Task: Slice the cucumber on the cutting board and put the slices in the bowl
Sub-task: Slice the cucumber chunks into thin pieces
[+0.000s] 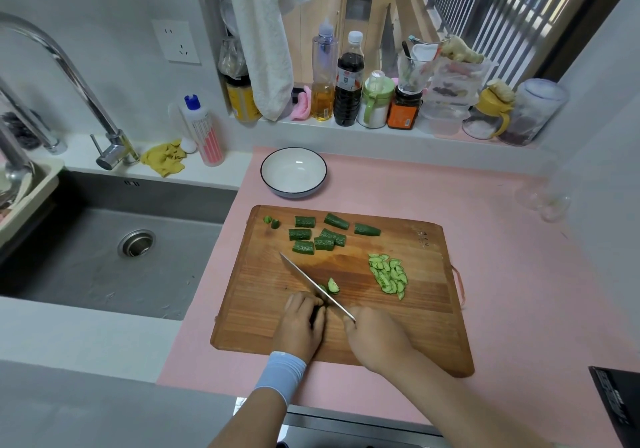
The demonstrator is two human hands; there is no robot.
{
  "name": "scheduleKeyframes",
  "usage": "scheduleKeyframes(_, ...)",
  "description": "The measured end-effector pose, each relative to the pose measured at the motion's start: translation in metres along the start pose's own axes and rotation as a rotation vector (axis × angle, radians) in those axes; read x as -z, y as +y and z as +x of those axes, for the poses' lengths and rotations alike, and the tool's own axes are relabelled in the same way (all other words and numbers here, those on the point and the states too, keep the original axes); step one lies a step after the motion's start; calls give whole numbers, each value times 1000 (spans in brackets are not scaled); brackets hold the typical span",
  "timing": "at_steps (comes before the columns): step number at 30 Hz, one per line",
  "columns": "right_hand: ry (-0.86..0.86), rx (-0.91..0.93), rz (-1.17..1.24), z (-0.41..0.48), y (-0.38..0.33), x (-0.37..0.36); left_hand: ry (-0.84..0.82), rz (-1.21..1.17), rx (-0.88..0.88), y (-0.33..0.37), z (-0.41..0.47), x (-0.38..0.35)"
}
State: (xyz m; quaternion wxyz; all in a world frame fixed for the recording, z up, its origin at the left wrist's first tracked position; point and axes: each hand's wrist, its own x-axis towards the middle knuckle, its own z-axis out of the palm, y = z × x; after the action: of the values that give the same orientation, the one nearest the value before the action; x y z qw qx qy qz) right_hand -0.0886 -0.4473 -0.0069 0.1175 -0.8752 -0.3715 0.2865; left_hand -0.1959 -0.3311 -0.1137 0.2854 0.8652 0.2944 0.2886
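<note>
Lower centre of frame, on cutting board (398, 337): gripping knife (308, 279) in right hand (377, 340), pinning cucumber piece (332, 286) under curled left hand (300, 324). Best keeping fingertips tucked, cuts thin.

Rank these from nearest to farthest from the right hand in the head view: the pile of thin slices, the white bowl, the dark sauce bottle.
From the right hand, which grips the knife:
1. Pile of thin slices: just ahead, on the right side of the cutting board.
2. White bowl: beyond the board, ahead and left.
3. Dark sauce bottle: farthest, on the window ledge.
</note>
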Motion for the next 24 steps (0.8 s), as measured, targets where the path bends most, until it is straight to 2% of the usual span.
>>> scheduleKeyframes(7, 35, 75, -22, -20, 0, 10, 25, -17, 13, -2, 0, -3)
scheduleKeyframes(24, -18, 33, -19, -16, 10, 7, 22, -32, 27, -1, 2, -2)
